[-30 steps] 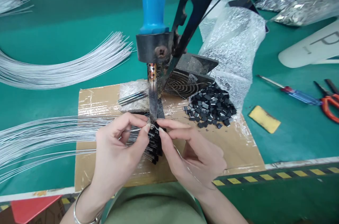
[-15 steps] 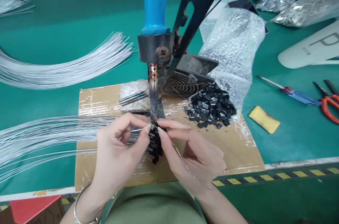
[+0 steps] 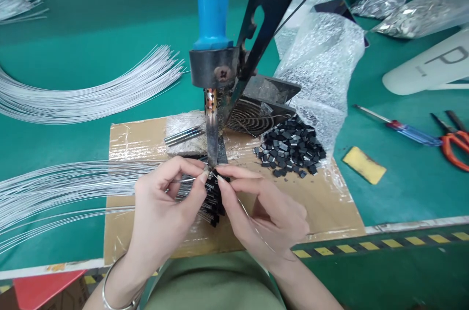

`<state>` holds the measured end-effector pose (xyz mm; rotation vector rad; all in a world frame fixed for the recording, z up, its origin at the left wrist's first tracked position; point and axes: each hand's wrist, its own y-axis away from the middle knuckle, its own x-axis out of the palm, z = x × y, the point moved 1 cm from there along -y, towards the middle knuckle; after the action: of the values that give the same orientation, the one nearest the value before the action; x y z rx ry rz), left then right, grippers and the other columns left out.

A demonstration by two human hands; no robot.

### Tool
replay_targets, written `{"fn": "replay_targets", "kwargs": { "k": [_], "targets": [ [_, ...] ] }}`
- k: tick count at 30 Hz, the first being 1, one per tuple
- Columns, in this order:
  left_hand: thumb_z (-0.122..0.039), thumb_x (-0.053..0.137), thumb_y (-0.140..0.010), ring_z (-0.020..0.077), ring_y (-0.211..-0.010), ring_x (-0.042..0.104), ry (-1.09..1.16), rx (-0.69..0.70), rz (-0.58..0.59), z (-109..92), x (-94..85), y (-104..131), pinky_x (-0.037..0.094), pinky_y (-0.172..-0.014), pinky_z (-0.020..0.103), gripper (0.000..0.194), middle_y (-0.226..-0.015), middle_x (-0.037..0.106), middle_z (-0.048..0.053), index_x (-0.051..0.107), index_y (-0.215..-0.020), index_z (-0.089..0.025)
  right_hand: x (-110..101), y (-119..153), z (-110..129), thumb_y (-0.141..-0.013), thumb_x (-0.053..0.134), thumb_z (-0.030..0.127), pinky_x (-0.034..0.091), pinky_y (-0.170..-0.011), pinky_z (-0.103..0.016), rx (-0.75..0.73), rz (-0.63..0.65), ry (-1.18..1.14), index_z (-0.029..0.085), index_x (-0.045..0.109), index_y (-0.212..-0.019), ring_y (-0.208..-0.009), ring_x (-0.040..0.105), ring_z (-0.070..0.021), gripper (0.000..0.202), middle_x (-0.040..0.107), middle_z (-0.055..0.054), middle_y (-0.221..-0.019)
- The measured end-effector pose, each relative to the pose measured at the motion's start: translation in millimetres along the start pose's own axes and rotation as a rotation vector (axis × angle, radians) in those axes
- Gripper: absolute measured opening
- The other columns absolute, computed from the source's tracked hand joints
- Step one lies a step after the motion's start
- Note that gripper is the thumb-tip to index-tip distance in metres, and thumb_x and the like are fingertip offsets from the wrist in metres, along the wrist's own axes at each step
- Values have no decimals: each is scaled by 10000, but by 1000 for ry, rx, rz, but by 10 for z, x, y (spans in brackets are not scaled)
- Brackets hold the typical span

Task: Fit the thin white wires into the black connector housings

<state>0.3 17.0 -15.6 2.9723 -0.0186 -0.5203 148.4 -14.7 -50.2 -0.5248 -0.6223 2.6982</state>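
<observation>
A soldering iron (image 3: 212, 17) with a blue handle points tip-down in a black clamp. Right below its tip, my left hand (image 3: 170, 200) pinches a thin white wire (image 3: 187, 180) between thumb and forefinger. My right hand (image 3: 266, 212) is closed on a strand of solder wire (image 3: 259, 234) that trails back over the palm towards the wrist. The fingertips of both hands nearly meet at the tip, where the small joint is mostly hidden. Under them lies a bunch of wires with black ends (image 3: 211, 215).
A pile of black chips (image 3: 293, 146) lies on the cardboard (image 3: 322, 207), beside bubble wrap (image 3: 322, 61). White wire bundles (image 3: 91, 100) curve in from the left. At right are a yellow sponge (image 3: 364, 165), a screwdriver (image 3: 414, 133), pliers (image 3: 454, 146) and a white cup (image 3: 425, 63).
Both hands hold almost the same pose at the iron's tip. The view has shifted very slightly; no grip has changed.
</observation>
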Motion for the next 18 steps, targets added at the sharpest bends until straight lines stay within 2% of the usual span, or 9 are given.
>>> {"fn": "replay_targets", "kwargs": {
  "k": [6,8,10,12,13,14,16,18],
  "targets": [
    [-165,736,-847,145,-760,690,-36,16,18,46,-11,-1,446,-567,248,94,-875,778,-17,732,-782,-233,-7,59,-24,-885,746,48,665,-788,-284,112,40,-106,221,711,-924,-867,828,-185,180,850,-39,-1023],
    [-175,728,-859,118,-648,613,-107,35,24,68,-25,2,390,-510,261,94,-876,778,-23,730,-786,-235,-18,81,-45,-899,737,56,649,-821,-300,166,46,-149,219,705,-906,-909,821,-192,167,842,-39,-1032],
    [-191,729,-879,97,-555,508,-205,71,18,98,-44,1,378,-497,272,94,-857,773,-34,738,-800,-240,-61,79,-91,-913,736,80,634,-802,-302,242,-15,-150,217,698,-919,-857,802,-177,142,823,-26,-968],
    [-191,730,-900,105,-596,551,-273,134,8,133,-66,4,454,-576,271,99,-854,771,-34,752,-819,-244,-155,54,-176,-941,729,132,600,-687,-266,337,-146,-130,215,697,-939,-700,740,-139,88,760,15,-801],
    [-186,733,-908,121,-681,621,-295,173,6,151,-78,10,502,-660,272,95,-872,776,-27,762,-840,-246,-222,36,-232,-958,721,171,564,-613,-243,381,-223,-127,210,703,-929,-615,686,-119,52,705,38,-714],
    [-179,737,-913,141,-798,680,-316,211,5,166,-92,22,531,-755,279,88,-905,784,-17,774,-872,-248,-299,16,-295,-983,696,217,538,-579,-235,413,-283,-151,201,710,-876,-572,641,-110,109,657,46,-656],
    [-164,741,-919,175,-985,710,-359,281,-10,183,-132,59,536,-907,307,99,-989,793,3,787,-938,-250,-468,-16,-429,-990,678,333,566,-620,-258,466,-363,-245,177,767,-830,-629,644,-126,240,676,6,-699],
    [-159,742,-924,190,-1025,704,-388,326,-42,178,-203,96,533,-951,335,120,-1025,792,7,786,-974,-258,-628,-30,-552,-941,673,484,641,-713,-336,539,-427,-378,167,825,-892,-782,686,-179,355,753,-62,-871]
  ]
}}
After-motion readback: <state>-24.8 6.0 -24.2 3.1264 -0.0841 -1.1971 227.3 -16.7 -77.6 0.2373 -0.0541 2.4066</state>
